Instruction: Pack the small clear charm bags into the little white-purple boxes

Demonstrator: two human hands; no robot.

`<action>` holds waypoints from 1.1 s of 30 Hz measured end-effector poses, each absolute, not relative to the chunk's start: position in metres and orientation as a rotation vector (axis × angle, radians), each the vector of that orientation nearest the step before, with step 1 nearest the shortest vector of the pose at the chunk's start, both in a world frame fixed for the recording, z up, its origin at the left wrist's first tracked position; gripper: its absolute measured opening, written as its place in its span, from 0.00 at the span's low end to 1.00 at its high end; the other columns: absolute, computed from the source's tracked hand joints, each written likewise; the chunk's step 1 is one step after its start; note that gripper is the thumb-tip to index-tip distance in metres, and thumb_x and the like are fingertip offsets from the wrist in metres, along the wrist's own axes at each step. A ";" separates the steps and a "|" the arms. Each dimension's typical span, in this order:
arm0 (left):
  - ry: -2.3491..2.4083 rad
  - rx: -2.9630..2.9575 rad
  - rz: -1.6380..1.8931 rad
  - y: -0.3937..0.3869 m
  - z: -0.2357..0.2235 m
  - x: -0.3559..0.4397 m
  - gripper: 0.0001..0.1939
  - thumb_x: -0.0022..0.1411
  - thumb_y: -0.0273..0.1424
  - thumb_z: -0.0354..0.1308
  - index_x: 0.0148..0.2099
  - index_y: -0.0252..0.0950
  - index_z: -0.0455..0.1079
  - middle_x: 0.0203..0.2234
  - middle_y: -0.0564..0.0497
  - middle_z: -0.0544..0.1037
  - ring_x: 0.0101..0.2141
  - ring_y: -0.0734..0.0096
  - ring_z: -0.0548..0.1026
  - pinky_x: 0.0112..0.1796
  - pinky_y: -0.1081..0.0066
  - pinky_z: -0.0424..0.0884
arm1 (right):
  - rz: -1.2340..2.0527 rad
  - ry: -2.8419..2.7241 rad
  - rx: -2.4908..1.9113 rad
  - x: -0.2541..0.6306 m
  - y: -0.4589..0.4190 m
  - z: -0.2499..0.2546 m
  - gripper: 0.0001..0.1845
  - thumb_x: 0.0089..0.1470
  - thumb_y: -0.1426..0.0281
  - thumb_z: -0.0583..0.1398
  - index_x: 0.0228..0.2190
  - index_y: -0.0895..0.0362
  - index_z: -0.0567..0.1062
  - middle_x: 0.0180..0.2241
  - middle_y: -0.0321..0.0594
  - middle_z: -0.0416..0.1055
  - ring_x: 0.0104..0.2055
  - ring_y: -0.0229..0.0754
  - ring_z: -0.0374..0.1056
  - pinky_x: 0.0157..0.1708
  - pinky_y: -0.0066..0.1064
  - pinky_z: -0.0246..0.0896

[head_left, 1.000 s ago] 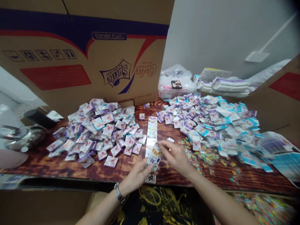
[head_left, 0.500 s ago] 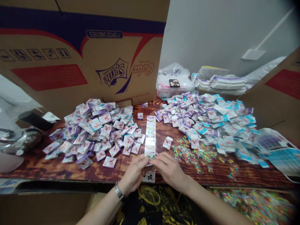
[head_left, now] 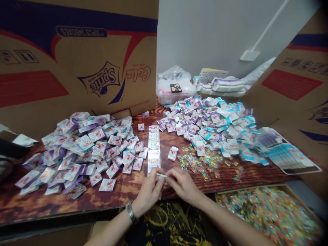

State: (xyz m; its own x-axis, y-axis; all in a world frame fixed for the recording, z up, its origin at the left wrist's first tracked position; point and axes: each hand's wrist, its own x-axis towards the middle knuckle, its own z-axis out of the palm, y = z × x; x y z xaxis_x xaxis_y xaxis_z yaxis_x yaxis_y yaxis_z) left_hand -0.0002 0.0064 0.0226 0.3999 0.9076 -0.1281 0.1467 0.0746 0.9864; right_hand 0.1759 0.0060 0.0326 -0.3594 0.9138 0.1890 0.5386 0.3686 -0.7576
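My left hand [head_left: 150, 189] and my right hand [head_left: 185, 186] meet at the table's front edge. Both pinch a small folded white sticker sheet [head_left: 161, 175] between the fingertips, seen nearly edge-on. Just beyond them lies a long strip of sticker sheets [head_left: 154, 150] printed with rows of small coloured pictures. Whether the folded piece is joined to this strip is hidden by the fingers. A small white box [head_left: 173, 153] with an open flap rests right of the strip.
Closed small boxes [head_left: 99, 150] heap up at left; flatter, open-ended ones [head_left: 217, 119] at right. Small bags of colourful candy [head_left: 202, 162] lie before the right heap, more in a carton [head_left: 271, 212] below. Large cartons [head_left: 107, 75] stand behind. A phone [head_left: 175, 87] lies on a plastic tub.
My view has swung to the right. The sheet in my fingers now shows its thin white edge instead of its printed face, and the dark-printed end below my hands is out of sight.
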 end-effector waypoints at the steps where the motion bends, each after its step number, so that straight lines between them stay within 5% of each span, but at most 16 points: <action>1: 1.020 1.483 0.739 0.014 0.025 0.006 0.12 0.64 0.40 0.47 0.45 0.38 0.59 0.25 0.53 0.74 0.26 0.71 0.73 0.29 0.73 0.67 | 0.772 -1.999 -1.293 0.186 0.010 0.035 0.10 0.60 0.66 0.51 0.31 0.55 0.70 0.29 0.38 0.69 0.34 0.40 0.65 0.35 0.30 0.59; 5: 1.129 2.109 0.568 0.061 0.033 0.040 0.15 0.68 0.36 0.39 0.51 0.37 0.58 0.33 0.49 0.75 0.33 0.69 0.73 0.36 0.69 0.67 | 0.640 -1.863 -1.509 0.226 0.032 0.038 0.11 0.60 0.64 0.51 0.31 0.56 0.69 0.29 0.39 0.69 0.32 0.41 0.65 0.32 0.30 0.59; 9: 1.227 2.321 0.449 0.101 0.014 0.077 0.16 0.64 0.36 0.47 0.51 0.34 0.63 0.45 0.38 0.68 0.45 0.55 0.67 0.46 0.56 0.61 | 0.868 -1.985 -1.588 0.236 0.033 0.015 0.10 0.56 0.65 0.54 0.27 0.56 0.71 0.26 0.35 0.71 0.29 0.39 0.66 0.29 0.28 0.59; 14: 1.286 2.410 0.282 0.116 -0.016 0.095 0.15 0.60 0.37 0.52 0.43 0.29 0.69 0.42 0.34 0.67 0.44 0.49 0.66 0.43 0.54 0.63 | 0.901 -1.899 -1.747 0.210 0.014 -0.026 0.09 0.57 0.67 0.53 0.36 0.57 0.70 0.25 0.35 0.73 0.26 0.38 0.69 0.26 0.25 0.60; 18: 1.285 2.446 0.241 0.114 -0.017 0.095 0.11 0.60 0.27 0.49 0.43 0.30 0.68 0.41 0.35 0.68 0.42 0.53 0.68 0.39 0.59 0.66 | 0.803 -1.856 -1.892 0.193 0.006 -0.039 0.11 0.54 0.66 0.56 0.39 0.59 0.69 0.25 0.38 0.73 0.28 0.42 0.70 0.28 0.29 0.61; 21: 1.244 2.479 0.318 0.109 -0.005 0.087 0.16 0.60 0.26 0.50 0.51 0.33 0.64 0.45 0.38 0.68 0.44 0.56 0.67 0.44 0.60 0.64 | 0.726 -1.892 -1.929 0.187 0.004 -0.037 0.06 0.54 0.67 0.56 0.31 0.57 0.70 0.29 0.42 0.72 0.31 0.45 0.69 0.30 0.31 0.60; 26: 1.267 2.428 0.546 0.087 0.015 0.037 0.33 0.62 0.31 0.50 0.64 0.30 0.40 0.48 0.39 0.68 0.48 0.60 0.66 0.48 0.63 0.63 | 0.723 -1.952 -1.691 0.197 0.001 -0.010 0.08 0.58 0.66 0.52 0.31 0.55 0.68 0.31 0.39 0.70 0.32 0.42 0.68 0.32 0.30 0.61; 29: 1.284 2.302 0.723 0.066 0.018 0.005 0.34 0.61 0.31 0.51 0.64 0.31 0.39 0.49 0.38 0.68 0.48 0.59 0.67 0.47 0.60 0.65 | 0.735 -1.869 -1.509 0.207 0.003 0.022 0.09 0.60 0.65 0.51 0.35 0.54 0.68 0.28 0.36 0.70 0.29 0.38 0.67 0.30 0.28 0.61; 33: 1.214 2.273 0.709 0.041 0.016 -0.013 0.31 0.61 0.28 0.50 0.64 0.33 0.43 0.47 0.39 0.67 0.48 0.58 0.66 0.47 0.57 0.66 | 0.424 -1.956 -1.271 0.205 0.017 0.057 0.08 0.58 0.69 0.54 0.40 0.55 0.70 0.36 0.41 0.72 0.38 0.42 0.66 0.40 0.34 0.62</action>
